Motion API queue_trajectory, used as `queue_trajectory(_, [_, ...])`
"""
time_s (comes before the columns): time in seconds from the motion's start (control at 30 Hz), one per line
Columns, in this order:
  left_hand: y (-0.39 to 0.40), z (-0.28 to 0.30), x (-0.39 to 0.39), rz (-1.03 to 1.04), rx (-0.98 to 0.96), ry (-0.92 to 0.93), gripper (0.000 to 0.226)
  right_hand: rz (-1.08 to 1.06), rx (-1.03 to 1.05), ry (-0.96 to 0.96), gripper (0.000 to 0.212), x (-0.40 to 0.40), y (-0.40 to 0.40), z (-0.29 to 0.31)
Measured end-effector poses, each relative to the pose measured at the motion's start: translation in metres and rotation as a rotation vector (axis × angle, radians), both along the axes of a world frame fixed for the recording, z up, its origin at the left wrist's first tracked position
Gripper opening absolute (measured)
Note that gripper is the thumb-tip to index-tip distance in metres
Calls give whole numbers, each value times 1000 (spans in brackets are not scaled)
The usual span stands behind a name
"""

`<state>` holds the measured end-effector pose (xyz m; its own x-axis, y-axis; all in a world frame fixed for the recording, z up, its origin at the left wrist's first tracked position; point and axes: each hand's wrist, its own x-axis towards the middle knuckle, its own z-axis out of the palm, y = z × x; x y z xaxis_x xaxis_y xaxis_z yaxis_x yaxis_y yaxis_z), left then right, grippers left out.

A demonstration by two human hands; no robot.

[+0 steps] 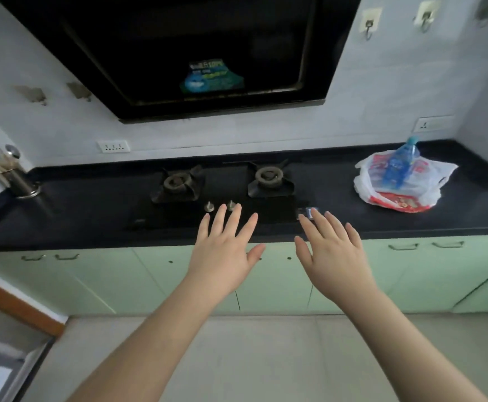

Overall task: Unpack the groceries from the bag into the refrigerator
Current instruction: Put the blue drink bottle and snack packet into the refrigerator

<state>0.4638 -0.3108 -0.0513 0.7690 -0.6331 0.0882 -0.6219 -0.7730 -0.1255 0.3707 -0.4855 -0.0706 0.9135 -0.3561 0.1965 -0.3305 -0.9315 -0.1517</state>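
Note:
A white plastic grocery bag point(428, 181) with red print lies on the black counter at the right. A blue water bottle point(401, 163) sticks out of its top, and a red packet point(399, 203) shows at its lower edge. My left hand point(225, 250) and my right hand point(332, 250) are stretched out in front of me, fingers straight and spread, palms down, holding nothing. Both hover before the counter's front edge, well left of the bag. No refrigerator is in view.
A two-burner gas hob point(222, 184) sits in the black counter point(91, 210) under a black range hood point(193, 53). A steel utensil holder point(19, 181) stands at the far left. Green cabinet doors point(149, 280) run below. A wall corner juts out at the right.

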Motion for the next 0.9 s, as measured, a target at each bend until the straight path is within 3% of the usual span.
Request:
queue_trajectory(0.33, [-74,-16,28,-139,-23,10,66,-171,50,-58,63,9,-49,-12])
queue_trajectory(0.67, [-125,-35,100,-350,-121,46,57,-307,-11,-21,62,62,-77,-18])
queue_trajectory(0.9, [-179,-40,128,-506,-107,85,57,-494,-7,39,55,57,-107,-17])
